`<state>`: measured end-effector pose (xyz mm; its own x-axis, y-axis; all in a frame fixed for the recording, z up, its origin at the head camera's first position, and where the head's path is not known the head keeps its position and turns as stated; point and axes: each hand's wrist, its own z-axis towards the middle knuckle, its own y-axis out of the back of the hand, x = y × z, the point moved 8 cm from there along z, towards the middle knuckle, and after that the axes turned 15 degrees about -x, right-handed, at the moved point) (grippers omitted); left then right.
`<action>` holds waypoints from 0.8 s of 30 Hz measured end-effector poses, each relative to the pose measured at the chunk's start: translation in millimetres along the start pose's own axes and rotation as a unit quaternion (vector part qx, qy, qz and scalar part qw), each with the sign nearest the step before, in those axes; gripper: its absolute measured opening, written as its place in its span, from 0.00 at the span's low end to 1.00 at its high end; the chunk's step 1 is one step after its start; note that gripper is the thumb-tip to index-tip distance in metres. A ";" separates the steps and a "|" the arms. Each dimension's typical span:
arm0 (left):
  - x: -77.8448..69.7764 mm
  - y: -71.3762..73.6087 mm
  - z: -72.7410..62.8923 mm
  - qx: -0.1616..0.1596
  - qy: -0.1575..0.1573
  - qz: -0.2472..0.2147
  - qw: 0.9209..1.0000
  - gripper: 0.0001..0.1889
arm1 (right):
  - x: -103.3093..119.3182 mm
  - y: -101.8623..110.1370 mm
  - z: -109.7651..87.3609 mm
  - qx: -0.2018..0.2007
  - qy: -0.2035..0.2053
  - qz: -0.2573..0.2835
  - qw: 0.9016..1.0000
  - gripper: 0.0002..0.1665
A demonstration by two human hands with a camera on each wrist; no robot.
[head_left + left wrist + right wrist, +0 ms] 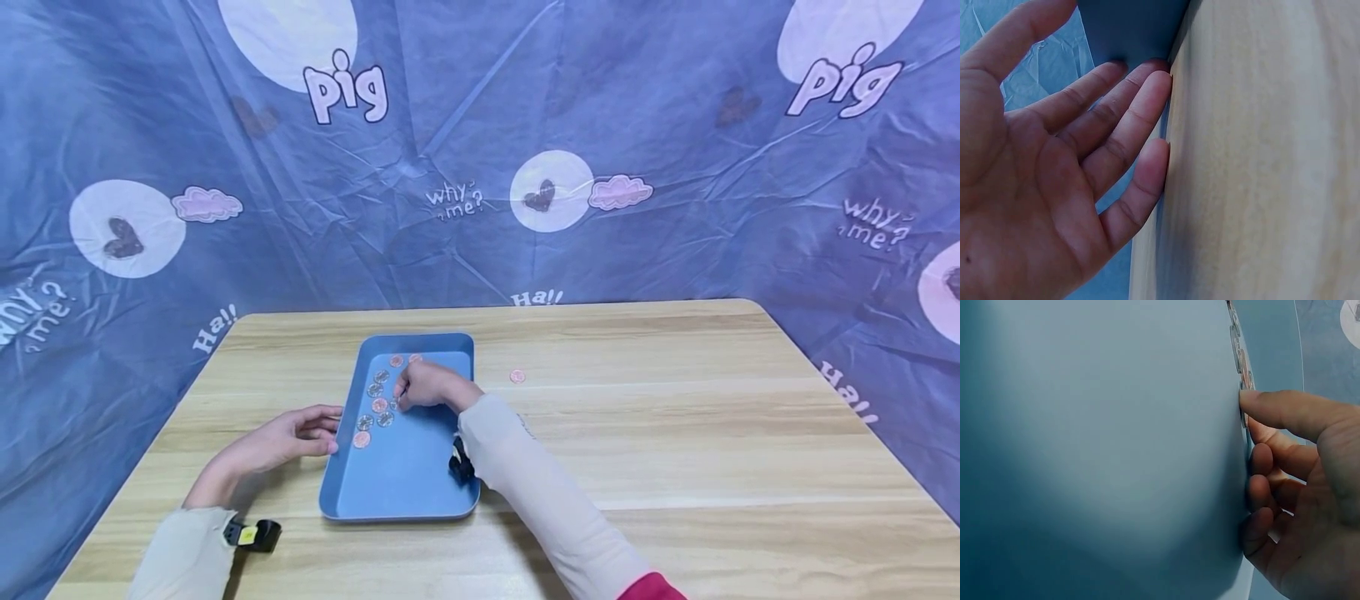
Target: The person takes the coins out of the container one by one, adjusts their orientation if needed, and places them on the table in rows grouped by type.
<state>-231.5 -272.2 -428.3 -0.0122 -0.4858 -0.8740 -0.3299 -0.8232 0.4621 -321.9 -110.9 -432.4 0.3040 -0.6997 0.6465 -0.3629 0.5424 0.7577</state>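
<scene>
A blue rectangular tray [408,479] lies on the table, with several silver and copper-coloured coins [365,422] spread over the left part of its floor. My right hand [429,385] reaches into the tray from the right. Its thumb and index finger pinch a silver coin [1244,417] low at the tray floor, while the other fingers curl against the floor. On the tray's left side, my left hand [288,435] has its relaxed fingers at the outer wall. In the left wrist view the fingertips [1159,84] meet the dark tray wall close to the tabletop.
One copper-coloured coin [517,377] lies on the wooden table [675,433] right of the tray. Another small round piece [527,426] is partly covered by my right sleeve. A blue printed cloth [465,250] hangs behind the table's far edge.
</scene>
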 end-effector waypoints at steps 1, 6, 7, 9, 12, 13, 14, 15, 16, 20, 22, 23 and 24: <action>0.0 -0.1 0.0 0.000 0.000 0.002 1.000 0.37 | 0.3 -0.4 -0.2 0.004 0.002 -0.004 1.000 0.04; -0.4 0.2 -0.2 -0.002 0.003 0.002 1.000 0.37 | 1.3 -1.8 0.1 0.019 0.012 -0.020 1.000 0.03; -0.7 0.0 -0.3 -0.001 0.003 0.001 1.000 0.37 | 1.3 -1.9 0.1 0.022 0.013 -0.022 0.999 0.03; -1.3 -0.5 -0.6 0.000 0.001 0.001 1.000 0.37 | 1.2 -2.3 -0.3 0.027 0.012 -0.020 0.999 0.03; -1.8 -1.4 -0.9 0.002 0.000 -0.001 1.000 0.37 | 0.5 -2.5 -1.2 0.030 0.009 -0.014 0.999 0.04; -1.8 -1.5 -0.9 0.002 0.000 -0.002 1.000 0.37 | 0.3 -2.5 -1.5 0.030 0.008 -0.011 0.999 0.05; -1.8 -1.6 -0.9 0.002 0.000 -0.002 1.000 0.37 | 0.0 -2.7 -1.6 0.029 0.007 -0.006 1.000 0.05; -1.7 -1.5 -0.9 0.002 0.001 -0.003 1.000 0.37 | -0.3 -2.8 -1.7 0.028 0.007 -0.001 1.000 0.05; -1.7 -1.4 -0.8 0.002 0.001 -0.004 1.000 0.37 | -0.4 -2.5 -1.8 0.027 0.007 0.002 1.000 0.05; -1.9 -1.1 -1.1 0.002 0.001 -0.006 1.000 0.37 | -0.6 -1.9 -2.3 0.027 0.006 0.013 1.000 0.06; -2.0 -1.2 -1.3 0.004 0.001 -0.010 1.000 0.37 | -0.4 -1.6 -2.5 0.028 0.006 0.016 0.999 0.06; -2.0 -1.3 -1.4 0.005 0.001 -0.011 1.000 0.37 | -0.6 -1.5 -2.3 0.028 0.006 0.017 0.999 0.06; -2.1 -1.4 -1.5 0.005 0.000 -0.014 1.000 0.37 | -0.8 -1.5 -2.2 0.028 0.006 0.016 0.999 0.06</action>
<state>-229.6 -270.5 -426.9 -0.0022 -0.4635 -0.8861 -0.3399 -0.8330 0.4366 -319.6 -110.1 -433.8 0.3023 -0.6771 0.6709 -0.4214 0.5364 0.7312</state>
